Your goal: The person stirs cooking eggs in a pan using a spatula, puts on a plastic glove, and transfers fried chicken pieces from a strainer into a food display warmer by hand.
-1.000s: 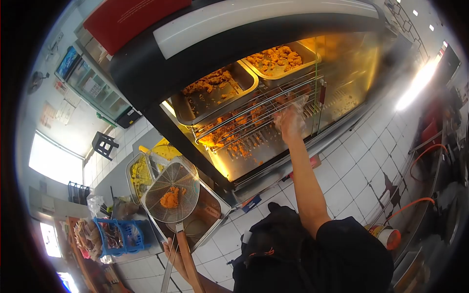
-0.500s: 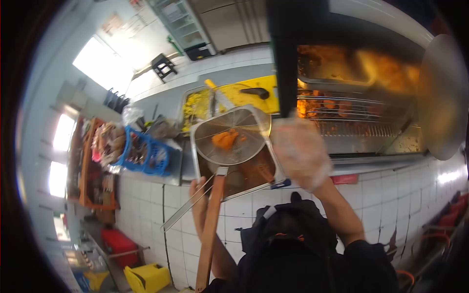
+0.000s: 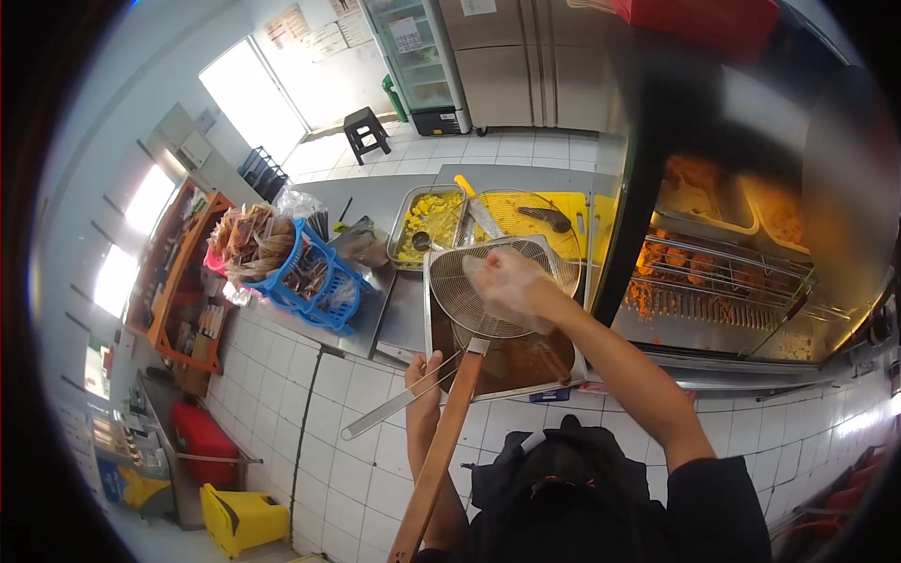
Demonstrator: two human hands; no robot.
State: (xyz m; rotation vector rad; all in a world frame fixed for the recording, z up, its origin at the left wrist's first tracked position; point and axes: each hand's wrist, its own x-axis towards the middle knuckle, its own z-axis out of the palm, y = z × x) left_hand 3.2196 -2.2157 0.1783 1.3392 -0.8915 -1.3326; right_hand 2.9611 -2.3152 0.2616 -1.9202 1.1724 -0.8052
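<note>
My left hand (image 3: 424, 385) grips the near left edge of a metal tray (image 3: 574, 352) with brown liquid in it. Across the tray rests a round mesh skimmer (image 3: 458, 298), its long wooden handle (image 3: 441, 446) running toward me. My right hand (image 3: 511, 286), covered in clear plastic, is over the skimmer's mesh with its fingers drawn together. Whatever is in those fingers is hidden, and the orange food piece seen earlier on the mesh does not show. A thin metal handle (image 3: 389, 410) sticks out past my left hand.
Behind the tray are a pan of chopped yellow food (image 3: 434, 208), a yellow cutting board (image 3: 526, 208) and a dark-handled knife (image 3: 544, 218). Blue baskets (image 3: 314, 286) stand at the left. A glass-fronted, lit food case (image 3: 713, 272) is at the right, with food pans and a wire rack.
My right hand has moved left from beside the food case to over the skimmer, covering where the orange piece lay. The view has shifted; my left hand stays at the tray.
</note>
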